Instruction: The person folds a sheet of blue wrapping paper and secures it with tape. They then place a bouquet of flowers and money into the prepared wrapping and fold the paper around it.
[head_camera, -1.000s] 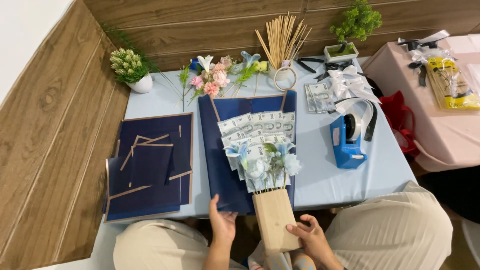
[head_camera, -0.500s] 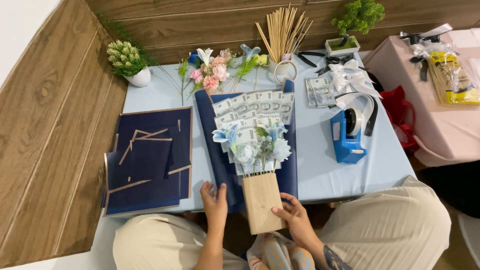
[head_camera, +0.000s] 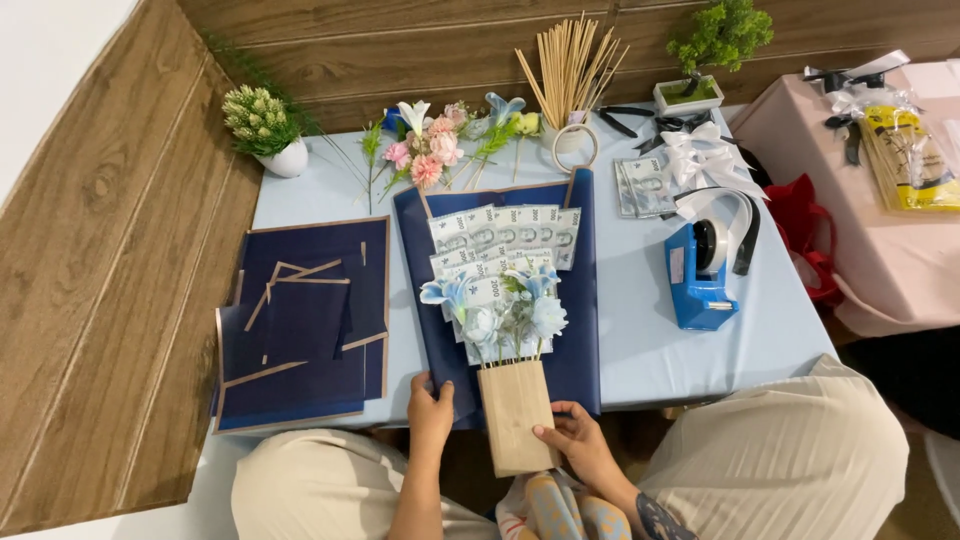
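A bouquet of fanned banknotes (head_camera: 505, 235) and pale blue artificial flowers (head_camera: 500, 305) lies on a dark blue wrapping sheet (head_camera: 580, 300). Its stems sit in a tan paper sleeve (head_camera: 515, 412) that hangs over the table's near edge. My left hand (head_camera: 430, 408) grips the sheet's near left corner, thumb on top. My right hand (head_camera: 575, 440) holds the sleeve's lower right side.
A stack of dark blue sheets (head_camera: 305, 325) lies to the left. A blue tape dispenser (head_camera: 700, 275) stands at the right. Behind are loose artificial flowers (head_camera: 430, 150), wooden sticks (head_camera: 570, 65), two potted plants (head_camera: 262, 125), white ribbon (head_camera: 705, 155) and spare banknotes (head_camera: 642, 185). A pink-covered table (head_camera: 900, 240) stands at the right.
The bouquet and blue sheet have shifted slightly away from me on the table. Both hands stay at the near edge, the left one closing onto the sheet's corner.
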